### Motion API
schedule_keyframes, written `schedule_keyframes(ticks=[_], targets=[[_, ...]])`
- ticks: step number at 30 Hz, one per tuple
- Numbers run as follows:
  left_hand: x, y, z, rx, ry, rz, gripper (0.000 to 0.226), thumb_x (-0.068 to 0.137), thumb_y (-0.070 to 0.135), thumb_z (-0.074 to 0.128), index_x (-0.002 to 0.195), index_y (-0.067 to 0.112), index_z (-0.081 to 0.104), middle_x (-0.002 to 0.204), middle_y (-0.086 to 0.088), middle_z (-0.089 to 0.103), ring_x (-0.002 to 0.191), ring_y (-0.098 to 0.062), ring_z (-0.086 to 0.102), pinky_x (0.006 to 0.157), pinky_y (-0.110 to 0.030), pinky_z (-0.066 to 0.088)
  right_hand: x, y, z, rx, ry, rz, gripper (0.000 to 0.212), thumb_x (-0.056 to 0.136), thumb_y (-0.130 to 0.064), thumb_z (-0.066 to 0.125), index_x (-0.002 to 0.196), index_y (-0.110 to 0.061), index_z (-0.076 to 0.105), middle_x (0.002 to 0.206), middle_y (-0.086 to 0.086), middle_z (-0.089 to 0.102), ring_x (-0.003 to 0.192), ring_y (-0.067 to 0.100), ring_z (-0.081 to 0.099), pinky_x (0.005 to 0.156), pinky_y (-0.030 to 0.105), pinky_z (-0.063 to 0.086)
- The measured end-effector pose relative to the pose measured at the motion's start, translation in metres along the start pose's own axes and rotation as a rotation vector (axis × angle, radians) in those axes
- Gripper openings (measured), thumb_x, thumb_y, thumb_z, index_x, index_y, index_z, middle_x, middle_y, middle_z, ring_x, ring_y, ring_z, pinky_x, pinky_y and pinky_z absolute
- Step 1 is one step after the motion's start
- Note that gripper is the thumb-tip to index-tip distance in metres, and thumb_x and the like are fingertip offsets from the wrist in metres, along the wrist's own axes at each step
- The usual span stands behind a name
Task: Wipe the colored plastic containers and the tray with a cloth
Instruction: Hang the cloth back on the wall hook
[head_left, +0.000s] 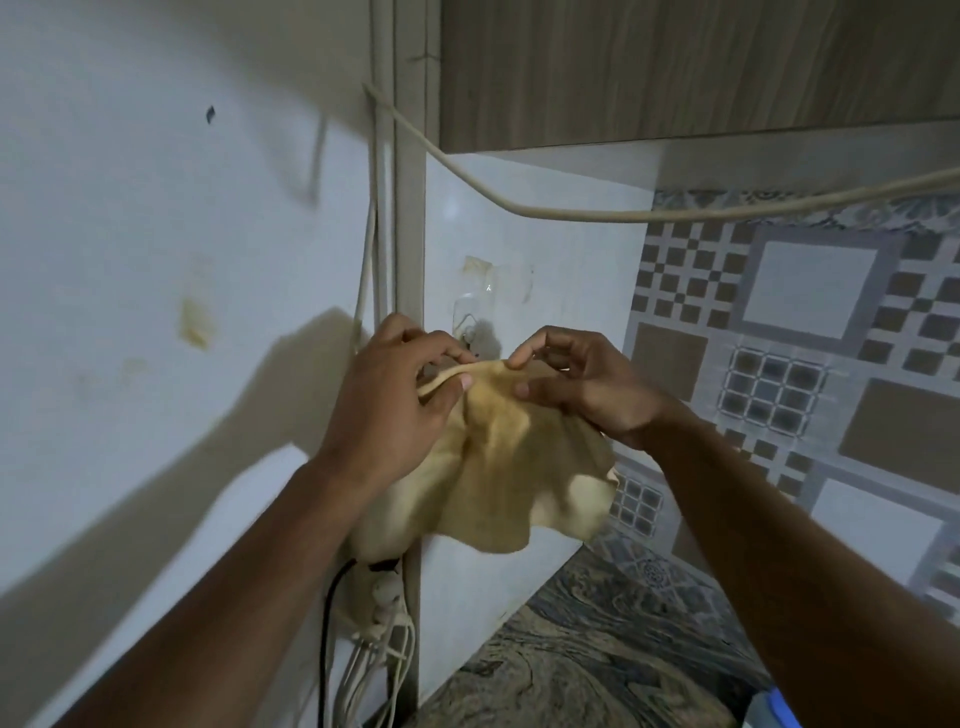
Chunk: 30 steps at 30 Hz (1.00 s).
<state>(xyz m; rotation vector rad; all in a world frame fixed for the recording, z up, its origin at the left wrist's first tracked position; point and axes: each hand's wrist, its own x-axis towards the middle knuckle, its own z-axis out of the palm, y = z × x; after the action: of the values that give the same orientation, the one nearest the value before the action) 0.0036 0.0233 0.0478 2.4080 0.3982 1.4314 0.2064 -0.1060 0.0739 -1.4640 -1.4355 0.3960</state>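
A pale yellow cloth hangs against the white wall, just under a clear stick-on hook. My left hand pinches the cloth's top edge on its left side. My right hand pinches the same edge a little to the right, thumb on the front of the cloth. The rest of the cloth droops below both hands. A blue plastic thing peeks out at the bottom right edge behind my right forearm; I cannot tell what it is. No tray is in view.
A wooden cabinet hangs overhead. A cream hose sags across the wall. Patterned tiles cover the right wall above a marbled counter. A power strip with several cables sits below the cloth by a vertical pipe.
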Motion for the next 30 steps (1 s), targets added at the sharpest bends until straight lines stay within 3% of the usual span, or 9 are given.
schedule_keyframes(ticks=[2,5,8,10,15,19,23,27,30], targets=[[0.006,-0.002,0.002,0.069,0.017,0.010,0.020,0.090,0.027,0.081,0.108,0.032,0.077,0.107,0.006,0.053,0.087,-0.010,0.064,0.079,-0.025,0.055,0.008,0.002,0.000,-0.047,0.033,-0.011,0.020,0.086,-0.008,0.082,0.102,-0.019,0.076,0.109,0.020,0.072,0.105,0.038,0.068,0.095,0.050,0.057],[0.012,-0.001,0.006,0.157,0.053,0.011,0.024,0.090,0.029,0.079,0.113,0.036,0.076,0.110,0.008,0.050,0.085,-0.014,0.064,0.075,-0.039,0.060,0.023,0.001,0.001,-0.200,0.095,-0.062,0.018,0.089,-0.013,0.079,0.104,-0.023,0.077,0.105,0.016,0.070,0.098,0.034,0.066,0.086,0.042,0.057],[0.016,-0.002,0.009,0.221,0.085,0.006,0.026,0.092,0.029,0.077,0.116,0.039,0.077,0.111,0.009,0.049,0.085,-0.014,0.061,0.071,-0.038,0.059,0.041,0.000,0.003,-0.319,0.112,-0.102,0.014,0.093,-0.017,0.075,0.107,-0.020,0.076,0.105,0.004,0.071,0.096,0.024,0.066,0.085,0.035,0.056],[0.018,-0.001,0.012,0.277,0.110,-0.002,0.025,0.092,0.029,0.078,0.116,0.036,0.078,0.110,0.008,0.050,0.085,-0.016,0.061,0.069,-0.038,0.059,0.051,0.001,0.003,-0.385,0.107,-0.116,0.014,0.094,-0.020,0.074,0.107,-0.020,0.076,0.108,-0.003,0.071,0.100,0.014,0.066,0.092,0.030,0.055],[0.017,0.006,0.021,0.409,0.087,-0.072,0.021,0.094,0.029,0.077,0.115,0.028,0.080,0.110,0.002,0.049,0.086,-0.019,0.059,0.068,-0.035,0.055,0.061,0.016,0.009,-0.486,0.084,-0.113,0.015,0.094,-0.017,0.072,0.108,-0.018,0.077,0.106,-0.007,0.072,0.097,0.007,0.066,0.093,0.027,0.053],[0.010,0.006,0.029,0.548,0.061,-0.073,0.021,0.096,0.030,0.070,0.114,0.025,0.081,0.111,0.000,0.050,0.100,-0.022,0.055,0.084,-0.040,0.053,0.054,0.027,0.023,-0.392,0.113,-0.089,0.013,0.097,-0.015,0.068,0.106,-0.014,0.077,0.104,-0.007,0.073,0.095,0.001,0.064,0.088,0.020,0.047],[-0.002,0.011,0.035,0.620,0.016,-0.083,0.030,0.094,0.041,0.068,0.121,0.031,0.076,0.118,0.001,0.055,0.117,-0.026,0.050,0.098,-0.044,0.042,0.040,0.035,0.034,-0.376,0.230,-0.096,0.014,0.099,-0.017,0.069,0.107,-0.017,0.079,0.101,-0.008,0.066,0.104,0.012,0.059,0.091,0.022,0.047],[-0.015,0.022,0.044,0.391,-0.093,-0.221,0.053,0.097,0.045,0.062,0.148,0.031,0.053,0.127,0.001,0.058,0.115,-0.023,0.063,0.092,-0.038,0.053,0.022,0.036,0.055,-0.015,0.292,0.032,0.018,0.102,-0.007,0.061,0.110,-0.005,0.076,0.099,0.005,0.077,0.086,0.001,0.071,0.083,0.018,0.057],[-0.032,0.024,0.055,0.054,-0.057,-0.353,0.069,0.092,0.040,0.069,0.156,0.038,0.042,0.141,0.008,0.049,0.118,-0.013,0.062,0.091,-0.028,0.053,0.008,0.037,0.070,0.295,0.352,0.171,0.019,0.103,-0.009,0.058,0.113,-0.005,0.074,0.105,0.010,0.078,0.096,0.013,0.075,0.089,0.032,0.060]])
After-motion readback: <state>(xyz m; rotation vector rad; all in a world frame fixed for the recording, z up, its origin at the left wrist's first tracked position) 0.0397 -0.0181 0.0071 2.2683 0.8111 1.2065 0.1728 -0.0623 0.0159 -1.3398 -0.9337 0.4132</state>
